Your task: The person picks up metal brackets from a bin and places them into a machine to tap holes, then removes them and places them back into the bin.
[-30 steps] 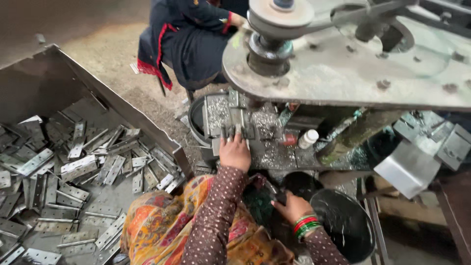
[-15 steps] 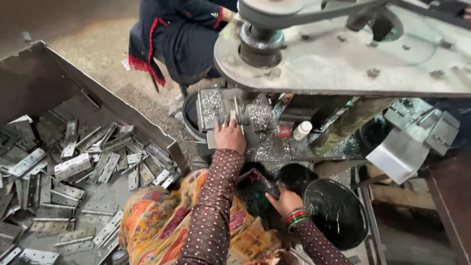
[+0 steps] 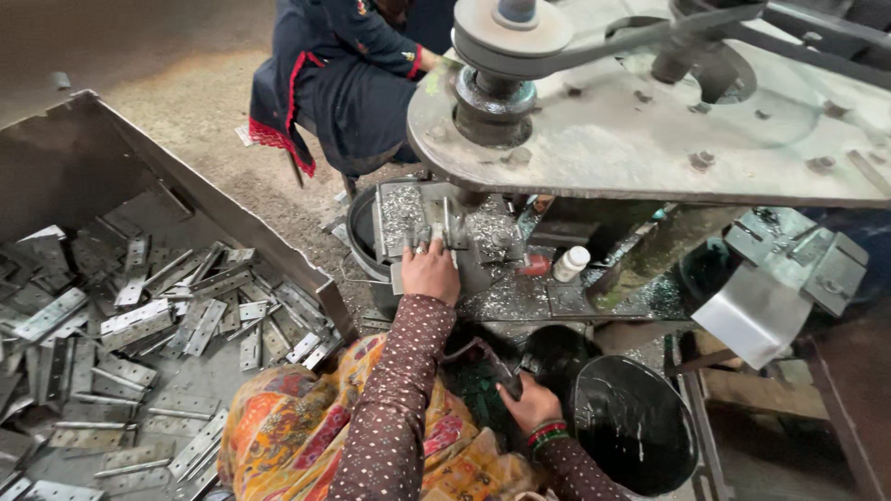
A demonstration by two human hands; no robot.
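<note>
A big grey metal machine (image 3: 650, 139) fills the top of the view. It has a round wheel (image 3: 512, 28) with a dark belt, and its right side is cut off at the edge. On the left sits a wide metal bin (image 3: 83, 167) full of flat, shiny hinges (image 3: 139, 320), and part of the bin runs out of view. Another person in dark blue clothes (image 3: 343, 74) sits behind the machine, seen only in part. A round black bucket (image 3: 631, 427) stands low on the right.

The left hand (image 3: 431, 272) reaches forward and rests on a small metal piece (image 3: 408, 249) on the machine's work plate (image 3: 408, 209), which is dusted with silver shavings. The fingers are bent down over the piece, so most of it is hidden. The right hand (image 3: 531, 404) is closed around a dark handle (image 3: 490, 360) low down in a shadowy spot; it is hard to see what the handle joins. A small white bottle (image 3: 570, 263) stands near the shavings.
</note>
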